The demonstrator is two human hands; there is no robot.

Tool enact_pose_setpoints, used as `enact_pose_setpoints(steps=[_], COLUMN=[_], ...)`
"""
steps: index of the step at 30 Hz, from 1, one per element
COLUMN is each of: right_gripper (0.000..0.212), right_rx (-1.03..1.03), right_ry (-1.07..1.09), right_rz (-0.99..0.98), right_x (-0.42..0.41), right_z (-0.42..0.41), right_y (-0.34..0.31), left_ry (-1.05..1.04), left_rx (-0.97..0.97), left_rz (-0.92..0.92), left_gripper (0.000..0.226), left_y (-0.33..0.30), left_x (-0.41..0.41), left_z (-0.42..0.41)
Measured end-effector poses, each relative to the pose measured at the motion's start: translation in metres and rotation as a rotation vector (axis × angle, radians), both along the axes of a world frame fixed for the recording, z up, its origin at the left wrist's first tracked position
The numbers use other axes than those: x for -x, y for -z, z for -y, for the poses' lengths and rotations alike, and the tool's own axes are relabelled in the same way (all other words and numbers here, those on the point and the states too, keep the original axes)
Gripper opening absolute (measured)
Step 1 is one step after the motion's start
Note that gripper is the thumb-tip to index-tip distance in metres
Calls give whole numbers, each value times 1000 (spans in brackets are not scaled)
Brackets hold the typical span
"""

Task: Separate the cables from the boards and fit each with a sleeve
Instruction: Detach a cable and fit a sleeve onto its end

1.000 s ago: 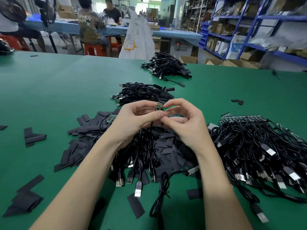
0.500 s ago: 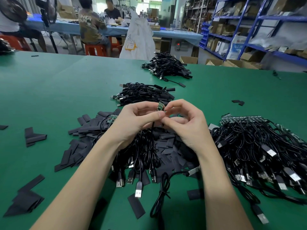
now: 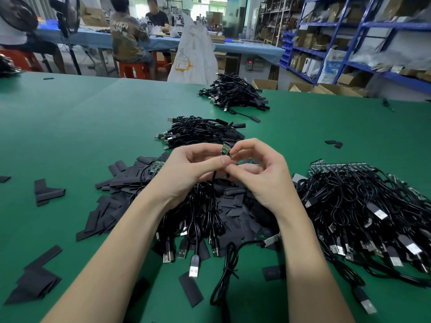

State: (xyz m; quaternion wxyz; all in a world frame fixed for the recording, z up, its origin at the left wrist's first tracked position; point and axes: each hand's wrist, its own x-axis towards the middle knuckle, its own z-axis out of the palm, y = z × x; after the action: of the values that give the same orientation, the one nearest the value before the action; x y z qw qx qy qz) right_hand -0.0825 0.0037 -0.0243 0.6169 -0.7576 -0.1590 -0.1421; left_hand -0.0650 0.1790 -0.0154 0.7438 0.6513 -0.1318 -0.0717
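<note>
We've got the small green board (image 3: 225, 149) pinched between left hand (image 3: 186, 170) and right hand (image 3: 258, 173), above mid-bench sleeve pile (image 3: 235, 206). Light, stiff, brittle: we grip edges. Its cable (image 3: 213, 183) hangs limp.

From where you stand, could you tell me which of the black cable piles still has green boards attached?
The big pile on the right: a row of green boards runs along its far edge. The two far piles show only black ends.

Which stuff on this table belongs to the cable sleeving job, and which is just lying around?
Job:
small green board, pinched by left hand and right hand
black sleeves
unsorted cables
sleeved cable piles

Lying about:
white sack
cardboard boxes
</note>
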Motion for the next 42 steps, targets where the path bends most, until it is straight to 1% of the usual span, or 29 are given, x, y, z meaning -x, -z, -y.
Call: enact_pose_setpoints(steps=[4,12,15,19,21,24,25,27,29,32,35,39,42], right_gripper=[26,19,19,23,24,22,22,19,18,18,16,15,16], right_rx=[15,27,43,91,84,98,69,-75,-180,-266,-282,-270,-299], right_ry=[11,56,90,193,206,140,93,3,-17,-48,-60,-83,-107], right_rz=[1,-19,-16,34,-3,-81,-121,-222,-286,-366,-411,-428,-447], right_x=[1,-1,0,-3,-4,-5,-5,-4,-3,1,3,4,5], right_z=[0,1,0,0,0,4,6,8,9,10,12,11,11], right_y=[-1,1,1,1,2,2,2,2,3,1,-1,-2,-3], left_ry=[-10,-31,-39,-49,-45,-84,-94,-85,-77,-64,-14,8,10], left_rx=[-16,14,24,-2,-12,26,36,-4,-75,-132,-150,-130,-102], left_rz=[-17,-32,-40,-26,-9,-41,-52,-52,-51,-49,-52,-67,-70], left_gripper=[20,11,10,17,21,14,14,14,17,13,22,15,29], left_y=[0,-2,-4,-4,-2,2,4,5,5,6,5,4,4], left_x=[0,0,0,0,-2,-4,-4,-5,-5,-5,-4,-3,-3], left_z=[1,4,4,7,10,12,11,9,8,7,5,2,0])
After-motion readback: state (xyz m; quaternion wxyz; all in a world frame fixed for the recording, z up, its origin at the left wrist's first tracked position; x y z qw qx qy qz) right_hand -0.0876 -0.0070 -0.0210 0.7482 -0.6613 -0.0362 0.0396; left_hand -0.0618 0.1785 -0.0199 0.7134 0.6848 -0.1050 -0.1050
